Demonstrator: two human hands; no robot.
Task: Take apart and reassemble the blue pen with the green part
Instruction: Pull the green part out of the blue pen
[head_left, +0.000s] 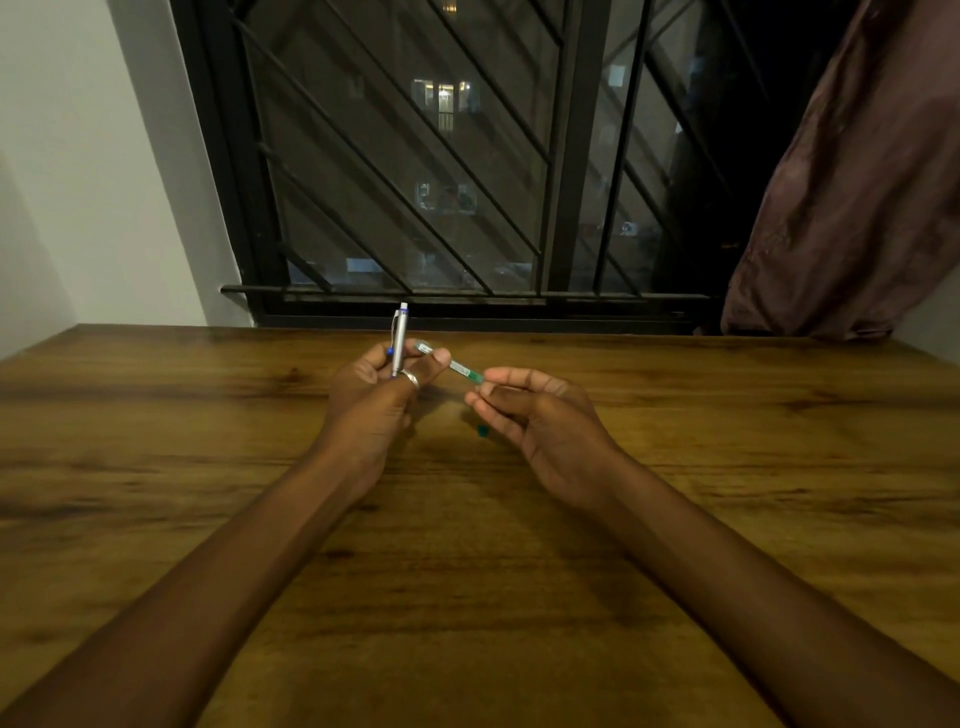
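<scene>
Fingers of the left hand (376, 387) hide the silver pen's (399, 338) lower end.

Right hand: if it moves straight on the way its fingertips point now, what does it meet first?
The right hand points left and slightly away, along the green part it pinches. It would probably first meet the left hand, at the thumb on that part's far end. Depth is unclear.

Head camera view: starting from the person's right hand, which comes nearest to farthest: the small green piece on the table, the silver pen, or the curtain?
1. Small green piece, on the table beside the right hand.
2. Silver pen, upright in the left hand.
3. Curtain, far off at the right by the window.
</scene>
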